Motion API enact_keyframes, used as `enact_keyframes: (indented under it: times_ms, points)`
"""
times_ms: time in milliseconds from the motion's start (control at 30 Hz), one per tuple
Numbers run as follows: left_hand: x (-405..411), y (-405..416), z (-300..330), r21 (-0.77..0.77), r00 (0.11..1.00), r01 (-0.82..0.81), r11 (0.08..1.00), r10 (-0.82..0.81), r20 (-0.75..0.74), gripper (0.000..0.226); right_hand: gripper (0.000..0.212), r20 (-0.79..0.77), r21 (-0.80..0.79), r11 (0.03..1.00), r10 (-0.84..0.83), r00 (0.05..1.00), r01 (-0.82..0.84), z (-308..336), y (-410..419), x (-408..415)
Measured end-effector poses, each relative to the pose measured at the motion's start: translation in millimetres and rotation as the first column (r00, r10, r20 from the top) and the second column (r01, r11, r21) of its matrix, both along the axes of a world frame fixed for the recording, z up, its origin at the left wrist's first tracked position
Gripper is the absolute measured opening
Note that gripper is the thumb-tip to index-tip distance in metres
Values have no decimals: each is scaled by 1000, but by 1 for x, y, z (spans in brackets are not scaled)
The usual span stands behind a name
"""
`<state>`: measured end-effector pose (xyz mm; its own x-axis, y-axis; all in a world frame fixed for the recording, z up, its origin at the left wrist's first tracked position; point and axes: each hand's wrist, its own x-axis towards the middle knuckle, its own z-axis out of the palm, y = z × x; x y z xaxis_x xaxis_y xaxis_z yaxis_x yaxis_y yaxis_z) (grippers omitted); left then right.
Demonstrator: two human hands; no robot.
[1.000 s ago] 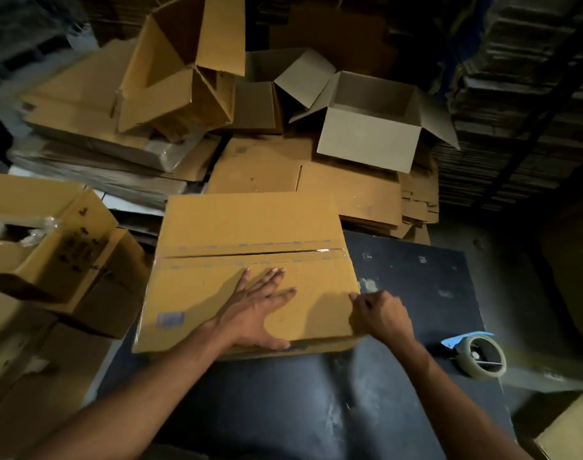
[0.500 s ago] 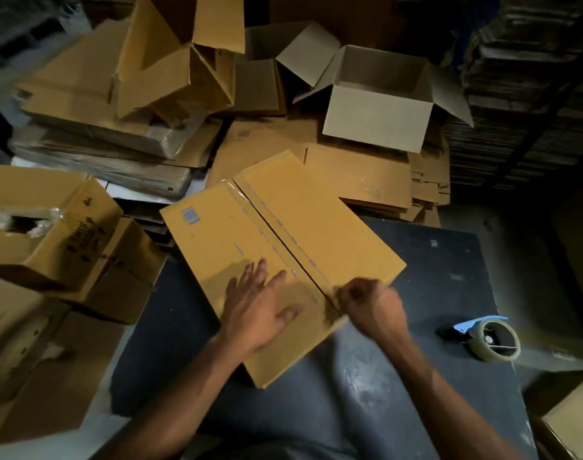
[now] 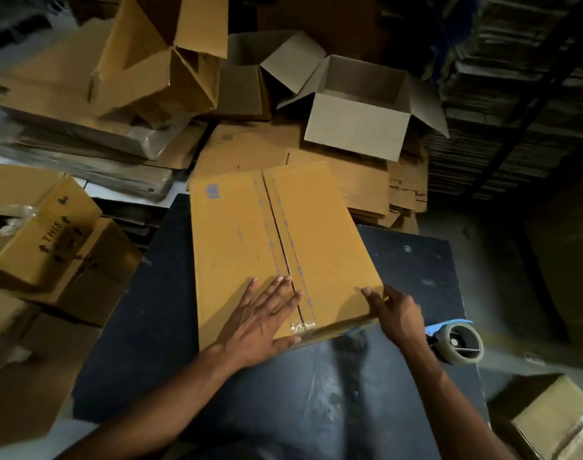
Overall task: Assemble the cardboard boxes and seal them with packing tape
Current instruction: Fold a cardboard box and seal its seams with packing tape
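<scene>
A closed brown cardboard box [image 3: 237, 240] lies on the dark table [image 3: 399, 376], its two top flaps meeting in a seam that runs away from me, with clear tape along the seam and over the near edge. My left hand [image 3: 263, 320] lies flat on the box's near end, fingers straight beside the seam. My right hand [image 3: 394, 312] holds the box's near right corner, fingers over the top and side. A roll of clear packing tape [image 3: 462, 343] in a blue dispenser sits on the table's right edge, just right of my right hand.
An open grey-brown box [image 3: 356, 127] stands on flattened cardboard sheets [image 3: 250, 151] behind the table. Open brown boxes [image 3: 157, 61] and stacked flat cartons fill the back left. More boxes [image 3: 44, 234] crowd the left side. A taped box [image 3: 555, 423] sits at bottom right.
The box has been turned on the table from seam running crosswise, through a diagonal, to seam pointing away from me. My right hand moved from the seam end to the near right corner.
</scene>
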<state>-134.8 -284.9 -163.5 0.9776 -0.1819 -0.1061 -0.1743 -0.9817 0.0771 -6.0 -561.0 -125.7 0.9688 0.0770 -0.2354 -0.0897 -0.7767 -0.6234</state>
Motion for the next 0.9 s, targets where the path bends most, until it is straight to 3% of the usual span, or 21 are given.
enact_keyframes:
  times_ms: [167, 233, 300, 400, 467, 567, 700, 800, 900]
  points:
    - [22, -13, 7, -39, 1000, -11, 999, 11, -5, 95, 43, 0, 44, 994, 103, 995, -103, 1, -43, 0]
    - [32, -27, 9, -53, 1000, -5, 999, 6, 17, 96, 40, 7, -48, 996, 76, 997, -76, -4, -72, 16]
    - [42, -46, 12, -57, 1000, 18, 998, -17, 24, 94, 31, -43, -262, 961, 80, 996, -89, -15, -109, 39]
    - [56, -77, 12, -67, 998, 20, 998, -16, 63, 92, 69, -235, -470, 845, 160, 959, -256, -28, -152, 66]
    - [62, -90, 4, -39, 999, -10, 999, 12, 47, 93, 75, -327, -498, 792, 205, 923, -353, -35, -165, 76]
    - [62, -96, -5, 39, 995, -38, 999, 34, 97, 90, 68, -385, -532, 715, 274, 881, -455, -58, -183, 91]
    - [62, -93, -5, 31, 994, -28, 999, 25, 108, 90, 48, -350, -616, 623, 331, 876, -482, -75, -190, 93]
    - [62, -99, -2, -76, 985, -55, 996, 67, 159, 85, 41, -382, -568, 627, 374, 845, -534, -71, -188, 79]
    - [44, -123, 4, -356, 909, 50, 933, 106, 404, 58, 33, -374, -515, 652, 413, 830, -557, -71, -189, 52]
